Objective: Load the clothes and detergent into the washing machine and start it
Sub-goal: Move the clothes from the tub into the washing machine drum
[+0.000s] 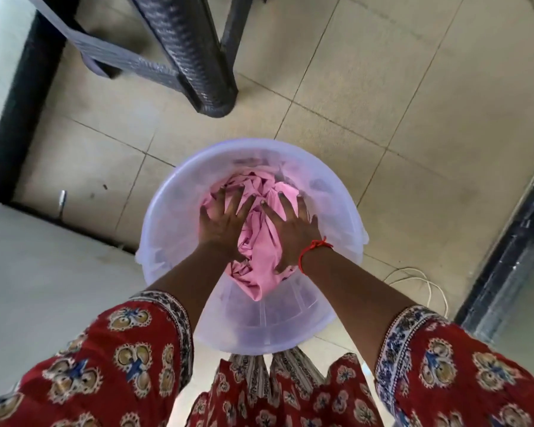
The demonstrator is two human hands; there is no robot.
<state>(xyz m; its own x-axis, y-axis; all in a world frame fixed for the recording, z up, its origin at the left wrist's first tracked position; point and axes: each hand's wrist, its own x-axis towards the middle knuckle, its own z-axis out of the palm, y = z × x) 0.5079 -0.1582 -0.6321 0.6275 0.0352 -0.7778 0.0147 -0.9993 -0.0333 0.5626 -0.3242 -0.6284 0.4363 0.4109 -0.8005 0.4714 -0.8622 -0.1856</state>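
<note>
Both hands are down inside the tub, palms down, fingers spread wide. The left hand point(221, 221) lies flat on the pink cloth point(259, 241), fingers fanned towards the far wall, nothing gripped. The right hand point(290, 229) is likewise flat, fingers straight and splayed, pressing on the same cloth just beside the left; a fold of pink shows between the two. A red thread point(313, 252) is tied round the right wrist, knot ends sticking out.

The pink cloth is crumpled and fills the bottom of the tub, one flap hanging towards the near wall. Something paler lies under it at the far side; too blurred to identify.

The tub point(179, 211) is round, translucent, pale lilac plastic, ribbed on the near inner wall. It stands on the tiled floor point(398, 118), beige with dark grout lines.

Red patterned sleeves point(130, 349) with blue-and-white borders cover both forearms from the elbow; the same fabric shows below the tub.

Beyond the tub, dark woven furniture legs point(198, 66) rest on the tiles. White cable point(426, 282) loops on the floor right of the tub. A dark frame point(512, 241) runs along the right edge. A pale surface point(43, 288) is at left.
</note>
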